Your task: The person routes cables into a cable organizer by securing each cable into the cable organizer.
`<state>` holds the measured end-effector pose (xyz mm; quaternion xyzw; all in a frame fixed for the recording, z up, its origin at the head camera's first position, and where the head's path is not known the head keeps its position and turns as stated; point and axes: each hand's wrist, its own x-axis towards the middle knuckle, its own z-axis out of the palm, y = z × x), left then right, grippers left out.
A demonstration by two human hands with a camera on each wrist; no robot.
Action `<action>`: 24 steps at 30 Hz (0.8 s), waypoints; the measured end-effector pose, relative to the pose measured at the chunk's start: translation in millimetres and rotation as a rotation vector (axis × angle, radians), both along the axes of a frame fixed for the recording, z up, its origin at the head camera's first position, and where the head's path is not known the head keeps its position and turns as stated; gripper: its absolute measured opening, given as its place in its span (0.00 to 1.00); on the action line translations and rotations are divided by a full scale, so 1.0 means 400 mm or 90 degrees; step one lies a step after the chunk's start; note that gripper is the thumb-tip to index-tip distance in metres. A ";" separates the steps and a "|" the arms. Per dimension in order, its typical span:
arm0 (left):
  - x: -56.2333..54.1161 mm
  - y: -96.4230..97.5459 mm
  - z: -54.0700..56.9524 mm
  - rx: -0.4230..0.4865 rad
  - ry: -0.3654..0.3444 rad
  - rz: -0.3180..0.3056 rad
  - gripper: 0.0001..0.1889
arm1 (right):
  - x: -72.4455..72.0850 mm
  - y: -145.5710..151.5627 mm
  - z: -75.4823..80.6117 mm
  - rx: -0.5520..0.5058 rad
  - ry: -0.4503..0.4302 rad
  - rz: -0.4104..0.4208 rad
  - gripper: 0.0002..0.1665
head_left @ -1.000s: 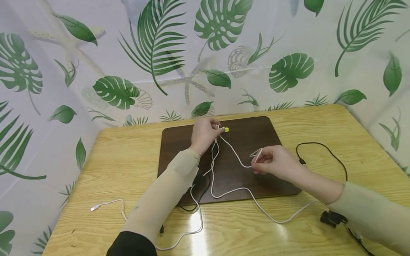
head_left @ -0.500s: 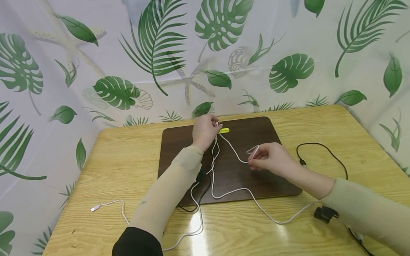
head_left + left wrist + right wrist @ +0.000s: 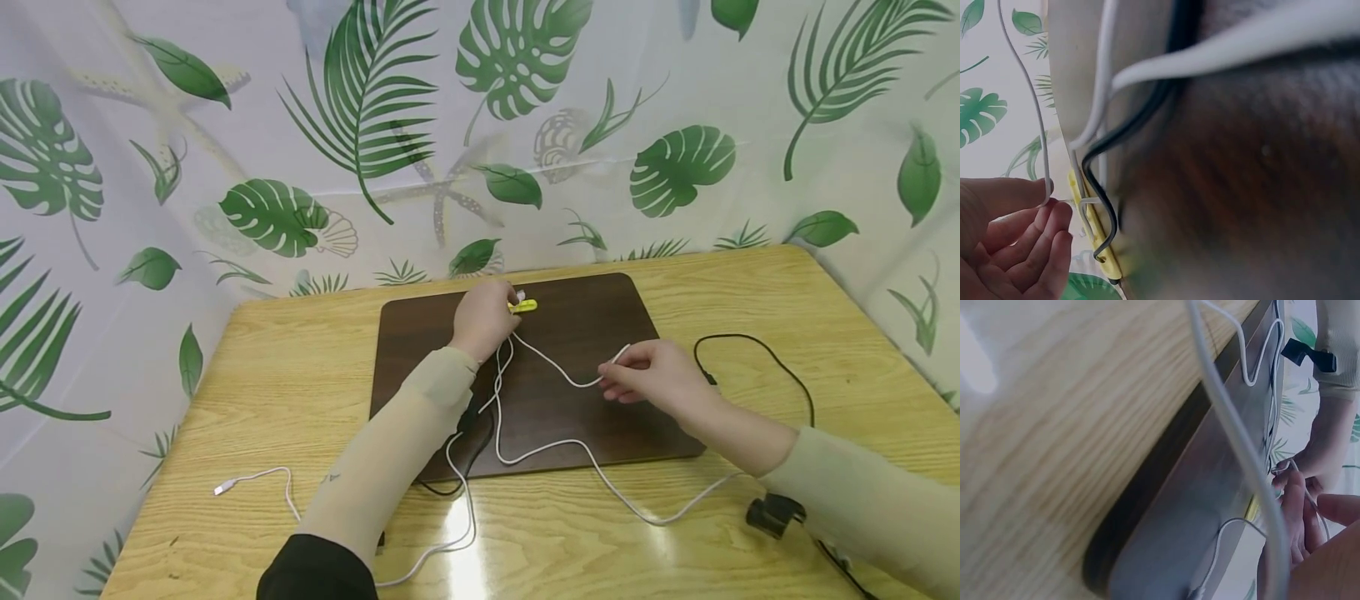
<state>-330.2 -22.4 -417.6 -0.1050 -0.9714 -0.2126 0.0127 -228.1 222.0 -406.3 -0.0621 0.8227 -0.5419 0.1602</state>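
My left hand [image 3: 486,318] is at the back of a dark brown board [image 3: 577,333], beside a slim yellow strip [image 3: 525,306]. In the left wrist view, its thumb and fingers pinch a thin white cable [image 3: 1038,112]. White cables and a black cable [image 3: 1141,115] run at the yellow strip there. To the right, above the board, my right hand [image 3: 660,377] pinches a stretch of white cable [image 3: 551,361] between thumb and fingers. That cable leads back toward the left hand. In the head view, the left fingers hide part of the strip.
A wooden table [image 3: 262,367] carries the board. A white plug [image 3: 224,487] lies at left on its cable. At right lies a black cable [image 3: 780,358], and a black wrist camera [image 3: 772,515] sits by the right sleeve. A leaf-print curtain [image 3: 600,108] hangs behind.
The left hand stays near the yellow strip, its fingers shifting slightly. The right hand moved a little left, then right again, and the cable loop above its fingers now shows only as a short piece.
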 end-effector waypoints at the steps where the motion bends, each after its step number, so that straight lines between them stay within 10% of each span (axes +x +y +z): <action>1: 0.001 0.001 -0.001 -0.004 0.000 -0.001 0.12 | 0.000 0.004 -0.002 -0.002 0.000 -0.006 0.16; 24: -0.019 0.012 -0.012 -0.045 -0.033 -0.023 0.12 | 0.015 -0.003 0.001 0.019 -0.019 0.021 0.16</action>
